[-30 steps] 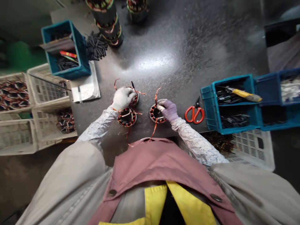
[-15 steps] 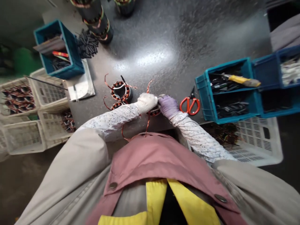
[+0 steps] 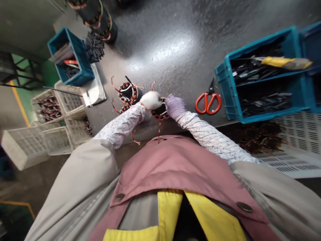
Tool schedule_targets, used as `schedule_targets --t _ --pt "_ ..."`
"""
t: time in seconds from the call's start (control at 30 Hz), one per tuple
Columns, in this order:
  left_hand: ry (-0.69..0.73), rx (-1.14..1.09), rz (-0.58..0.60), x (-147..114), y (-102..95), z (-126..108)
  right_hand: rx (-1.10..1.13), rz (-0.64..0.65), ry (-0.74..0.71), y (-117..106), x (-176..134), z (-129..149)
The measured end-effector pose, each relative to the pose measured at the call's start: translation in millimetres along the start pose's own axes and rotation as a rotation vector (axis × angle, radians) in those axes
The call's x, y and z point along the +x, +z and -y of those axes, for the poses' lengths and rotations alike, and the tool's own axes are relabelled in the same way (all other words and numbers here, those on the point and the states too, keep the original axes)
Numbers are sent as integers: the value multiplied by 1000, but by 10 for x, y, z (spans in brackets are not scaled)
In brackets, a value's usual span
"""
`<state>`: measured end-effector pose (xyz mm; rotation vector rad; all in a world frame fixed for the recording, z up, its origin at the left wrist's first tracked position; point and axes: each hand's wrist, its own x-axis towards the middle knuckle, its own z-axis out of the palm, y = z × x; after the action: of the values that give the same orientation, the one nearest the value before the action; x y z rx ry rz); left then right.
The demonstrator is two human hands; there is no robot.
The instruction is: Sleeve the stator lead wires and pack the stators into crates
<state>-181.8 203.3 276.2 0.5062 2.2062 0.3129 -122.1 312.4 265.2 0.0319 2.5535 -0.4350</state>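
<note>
A wire-wound motor stator (image 3: 160, 114), with orange-red windings and twisted leads, sits near the table's front edge between my hands. My left hand (image 3: 150, 100), in a white glove, is closed over its upper left rim; what the fingers pinch is hidden. In a purple glove, my right hand (image 3: 176, 106) has its fingers curled onto the right rim. A short white strip shows between the hands. Left of them stands another stator (image 3: 128, 93) with a black-tipped lead, and a third stator (image 3: 125, 108) is partly covered by my left arm. Red-handled scissors (image 3: 208, 102) lie to the right.
On the right, a blue bin (image 3: 228, 90) holds black sleeves and a yellow-handled tool (image 3: 283, 62). Another blue bin (image 3: 84, 67) stands at left on white paper (image 3: 96, 88), beside a heap of black tubes (image 3: 94, 47). Stacked stators (image 3: 96, 20) rise behind; white crates (image 3: 57, 140) flank the table.
My hands have drawn slightly apart, the left one moving left, so more of the stator between them shows. The whole view has also shifted with my head.
</note>
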Motion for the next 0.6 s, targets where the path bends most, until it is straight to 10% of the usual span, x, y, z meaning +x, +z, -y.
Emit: schedule_targets --t 0.1,0.27,0.6 --pt "164 -352 154 -272 -10 127 -3 38 -2 -7 -37 -42" --pt "7 -788 -335 -539 42 496 -33 -108 -293 60 -267 -159" --pt "55 -19 -229 -496 556 570 -101 85 -327 113 -165 -142"
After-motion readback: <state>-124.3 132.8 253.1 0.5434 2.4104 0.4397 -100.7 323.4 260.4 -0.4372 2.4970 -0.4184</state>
